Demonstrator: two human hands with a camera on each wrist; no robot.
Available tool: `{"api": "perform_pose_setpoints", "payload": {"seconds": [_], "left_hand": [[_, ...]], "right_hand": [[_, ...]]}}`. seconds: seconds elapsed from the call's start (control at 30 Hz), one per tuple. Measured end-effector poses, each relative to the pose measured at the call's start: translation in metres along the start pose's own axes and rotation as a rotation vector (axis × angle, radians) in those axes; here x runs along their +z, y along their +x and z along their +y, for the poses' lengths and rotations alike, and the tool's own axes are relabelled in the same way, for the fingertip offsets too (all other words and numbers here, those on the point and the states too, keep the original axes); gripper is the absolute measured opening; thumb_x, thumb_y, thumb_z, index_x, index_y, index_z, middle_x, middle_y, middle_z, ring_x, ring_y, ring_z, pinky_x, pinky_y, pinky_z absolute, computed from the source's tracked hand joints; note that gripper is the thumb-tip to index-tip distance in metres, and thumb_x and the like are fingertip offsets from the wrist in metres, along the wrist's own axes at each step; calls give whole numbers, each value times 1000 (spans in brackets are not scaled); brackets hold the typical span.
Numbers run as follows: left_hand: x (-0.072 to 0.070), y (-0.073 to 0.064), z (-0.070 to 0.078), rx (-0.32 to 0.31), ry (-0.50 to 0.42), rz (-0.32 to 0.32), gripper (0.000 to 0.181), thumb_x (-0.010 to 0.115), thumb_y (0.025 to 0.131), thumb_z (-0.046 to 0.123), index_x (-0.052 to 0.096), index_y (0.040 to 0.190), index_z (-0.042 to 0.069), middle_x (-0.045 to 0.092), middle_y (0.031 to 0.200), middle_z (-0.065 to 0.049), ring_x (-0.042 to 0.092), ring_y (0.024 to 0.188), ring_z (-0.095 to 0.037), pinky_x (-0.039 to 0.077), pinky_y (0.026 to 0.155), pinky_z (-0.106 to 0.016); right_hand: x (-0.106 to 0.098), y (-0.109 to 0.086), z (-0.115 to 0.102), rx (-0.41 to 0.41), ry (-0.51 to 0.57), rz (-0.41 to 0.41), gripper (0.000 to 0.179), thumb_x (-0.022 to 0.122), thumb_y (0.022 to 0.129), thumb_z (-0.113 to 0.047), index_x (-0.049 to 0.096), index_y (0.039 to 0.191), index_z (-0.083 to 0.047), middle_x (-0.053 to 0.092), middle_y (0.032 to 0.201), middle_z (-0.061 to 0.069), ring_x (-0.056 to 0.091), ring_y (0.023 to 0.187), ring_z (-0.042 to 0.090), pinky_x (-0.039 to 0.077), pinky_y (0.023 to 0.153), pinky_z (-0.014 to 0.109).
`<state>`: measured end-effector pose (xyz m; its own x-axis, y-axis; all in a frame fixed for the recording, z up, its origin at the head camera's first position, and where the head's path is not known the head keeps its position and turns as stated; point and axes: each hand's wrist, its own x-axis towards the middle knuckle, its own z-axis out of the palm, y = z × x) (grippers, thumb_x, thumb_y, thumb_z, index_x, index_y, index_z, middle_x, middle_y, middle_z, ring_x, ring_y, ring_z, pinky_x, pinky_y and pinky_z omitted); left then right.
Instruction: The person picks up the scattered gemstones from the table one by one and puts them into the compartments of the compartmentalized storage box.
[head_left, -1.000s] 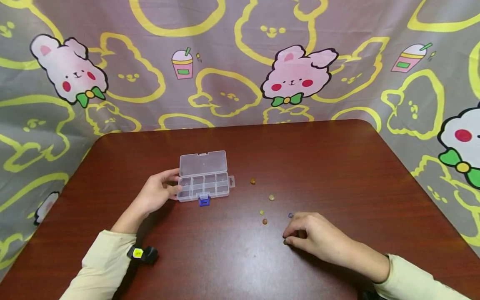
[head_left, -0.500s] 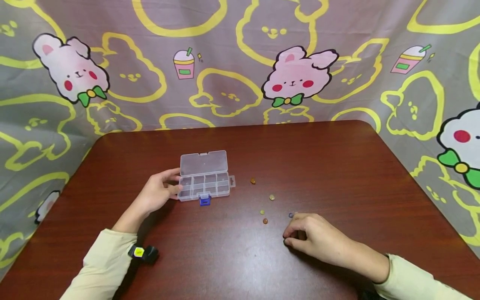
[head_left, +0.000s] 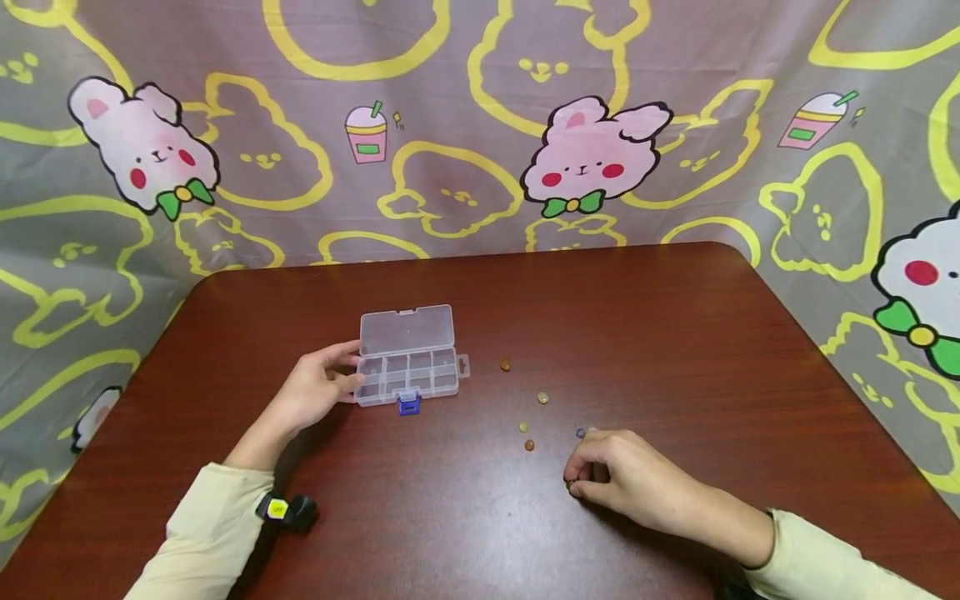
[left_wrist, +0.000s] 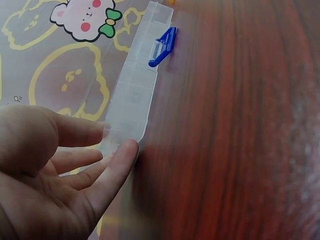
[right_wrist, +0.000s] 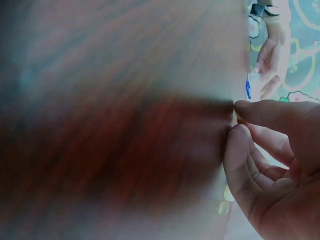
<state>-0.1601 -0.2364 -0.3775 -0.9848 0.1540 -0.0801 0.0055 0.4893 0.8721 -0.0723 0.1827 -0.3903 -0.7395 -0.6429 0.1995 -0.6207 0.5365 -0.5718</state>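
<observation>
While the left hand (head_left: 309, 393) grips the near end of a clear plastic box (head_left: 382, 399) in the head view, its thumb at the front corner and its fingers round the back, the right hand (head_left: 633, 477) pinches a small dark piece (head_left: 570, 485) between thumb and fingertip, low over the bench (head_left: 675, 333). Right of the left hand the box shows its divided compartments, with the clear lid (head_left: 407, 331) tipped back on the far side, a blue latch (head_left: 408, 406) at the front edge, and a hanging tab (head_left: 463, 366) at the end farthest from that hand. Just beyond the right hand's knuckles lies a blue piece (head_left: 581, 432), partly hidden by them. Left of the right hand's fingertips are a brown piece (head_left: 529, 446) and a yellow-green piece (head_left: 523, 427); farther off lie a pale yellow piece (head_left: 543, 398) and, between the two hands near the box, an amber piece (head_left: 506, 365). From the left wrist, the left hand's thumb and fingers meet the box's end, the latch well ahead of them. From the right wrist, the right hand's fingertips are close together at the bench surface, what they pinch mostly hidden; two pale pieces (right_wrist: 223, 207) sit just below its lower finger, and the left hand shows well apart above.
</observation>
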Motion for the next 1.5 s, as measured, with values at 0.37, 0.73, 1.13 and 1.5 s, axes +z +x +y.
{"api": "perform_pose_setpoints", "payload": {"seconds": [0.37, 0.73, 1.13, 1.5], "left_hand": [[0, 0, -5, 15, -27, -4, 57, 62, 94, -7, 41, 147, -9, 56, 129, -33, 67, 90, -30, 62, 71, -36], [0, -1, -4, 14, -22, 3, 58, 63, 94, -5, 41, 147, -9, 56, 130, -33, 68, 90, -30, 62, 72, -36], [0, -1, -7, 24, -46, -4, 58, 63, 94, -5, 40, 148, -8, 55, 130, -33, 67, 89, -28, 62, 72, -35], [-1, 0, -11, 46, -43, 2, 56, 62, 93, -8, 42, 146, -10, 56, 129, -33, 67, 89, -29, 62, 71, -34]], "right_hand": [[-1, 3, -5, 80, 84, 0, 24, 81, 80, -4, 70, 83, -25, 60, 77, -21, 54, 65, -3, 53, 63, 24], [-2, 24, -5, 170, 232, -53, 16, 77, 85, -4, 72, 84, -19, 63, 68, -14, 57, 59, 2, 50, 51, 22], [2, 54, -1, 270, 401, -76, 3, 76, 89, -9, 73, 88, -9, 67, 69, 5, 56, 48, 19, 48, 37, 29], [3, 87, 0, 264, 441, -34, 3, 77, 88, -9, 75, 90, -7, 67, 68, 11, 55, 49, 22, 45, 36, 27]]}}
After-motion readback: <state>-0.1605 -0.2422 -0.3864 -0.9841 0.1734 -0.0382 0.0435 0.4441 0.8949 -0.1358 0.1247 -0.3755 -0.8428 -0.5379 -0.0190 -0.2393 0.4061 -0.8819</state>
